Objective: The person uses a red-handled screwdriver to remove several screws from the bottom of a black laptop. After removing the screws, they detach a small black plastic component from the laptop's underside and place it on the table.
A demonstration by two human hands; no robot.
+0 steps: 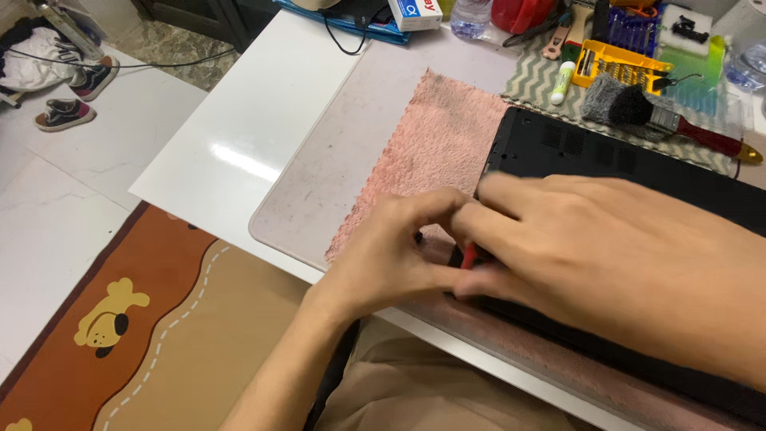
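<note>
Both hands meet at the black laptop [638, 160] edge on the pink cloth [423, 160]. Left hand [391, 255] and right hand [574, 247] fingers pinch a small red tool [469, 255]. The yellow bit case [618, 64] holds screwdriver bits.

A: Where is there room to pass?
B: Left, over the pink cloth [423, 152] and white table [263, 104].
A: And behind the laptop [638, 172]?
B: Crowded: brush [638, 108], bit case [618, 64], bottle [471, 16].

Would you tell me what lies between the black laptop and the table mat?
In the head view, a pink cloth lies spread under the laptop, on the mat.
</note>
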